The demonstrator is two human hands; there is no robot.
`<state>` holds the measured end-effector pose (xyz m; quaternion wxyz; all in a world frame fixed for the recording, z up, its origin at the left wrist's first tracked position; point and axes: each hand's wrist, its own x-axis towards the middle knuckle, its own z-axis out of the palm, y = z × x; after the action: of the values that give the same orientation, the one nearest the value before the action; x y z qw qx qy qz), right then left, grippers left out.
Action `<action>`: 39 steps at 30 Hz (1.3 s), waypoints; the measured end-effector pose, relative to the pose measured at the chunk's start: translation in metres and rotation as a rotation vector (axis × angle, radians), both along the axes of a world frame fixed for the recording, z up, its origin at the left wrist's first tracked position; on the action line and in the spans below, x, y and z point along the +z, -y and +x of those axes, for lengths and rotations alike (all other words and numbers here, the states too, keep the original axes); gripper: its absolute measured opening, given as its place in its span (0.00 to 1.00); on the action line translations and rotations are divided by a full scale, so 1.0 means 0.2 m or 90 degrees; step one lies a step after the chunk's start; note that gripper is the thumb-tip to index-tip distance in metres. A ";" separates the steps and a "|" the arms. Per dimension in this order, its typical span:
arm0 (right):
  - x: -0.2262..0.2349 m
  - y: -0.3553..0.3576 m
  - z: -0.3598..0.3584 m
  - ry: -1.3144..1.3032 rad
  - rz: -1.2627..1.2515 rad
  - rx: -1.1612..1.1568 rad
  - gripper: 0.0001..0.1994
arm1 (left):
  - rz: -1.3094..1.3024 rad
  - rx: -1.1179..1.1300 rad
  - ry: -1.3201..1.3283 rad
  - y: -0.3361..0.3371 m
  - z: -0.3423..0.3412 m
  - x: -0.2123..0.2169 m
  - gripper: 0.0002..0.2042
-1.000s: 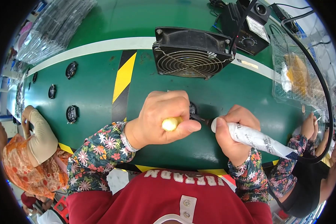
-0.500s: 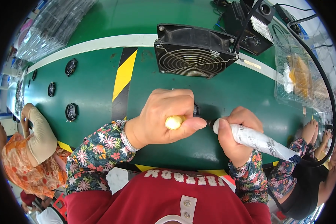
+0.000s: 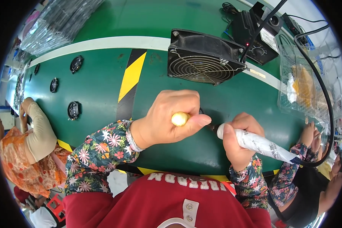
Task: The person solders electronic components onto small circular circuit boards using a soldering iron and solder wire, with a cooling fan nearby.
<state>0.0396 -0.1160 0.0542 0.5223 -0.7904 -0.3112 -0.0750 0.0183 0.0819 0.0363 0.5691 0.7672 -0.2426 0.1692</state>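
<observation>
My left hand (image 3: 169,117) is closed around a thin object; only its rounded yellow end (image 3: 180,119) shows, pointing up at me. What its other end touches is hidden by my fist. A small piece of a dark part (image 3: 201,111) peeks out behind my left thumb. In my right hand (image 3: 239,142) is a soldering iron (image 3: 260,145), its handle wrapped in white paper and its cable running off to the right. The iron's front end points left toward my left thumb, and its tip is dark and hard to make out, just above the green table (image 3: 171,157).
A black fan (image 3: 205,60) with a wire grille stands beyond my hands. Behind it is a black control box (image 3: 256,45) with a knob. Several round black parts (image 3: 74,110) lie at left, past a yellow-black stripe (image 3: 132,78). Clear plastic trays (image 3: 304,87) sit at right; co-workers flank me.
The view has shifted slightly, so the fan and black parts appear a little farther right. Both hands keep their grips and almost the same pose.
</observation>
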 end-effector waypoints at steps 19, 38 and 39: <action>0.01 -0.02 0.01 -0.003 -0.011 0.009 0.08 | -0.010 0.000 0.009 0.00 0.00 0.00 0.16; 0.02 -0.03 -0.01 0.054 -0.023 0.047 0.08 | 0.026 0.002 0.038 0.00 -0.01 0.01 0.16; 0.01 -0.04 -0.01 0.059 -0.016 0.035 0.08 | 0.019 0.003 0.026 -0.01 0.00 0.01 0.16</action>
<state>0.0385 -0.1088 0.0570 0.4995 -0.7837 -0.3574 -0.0930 0.0177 0.0830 0.0377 0.5520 0.7726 -0.2549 0.1829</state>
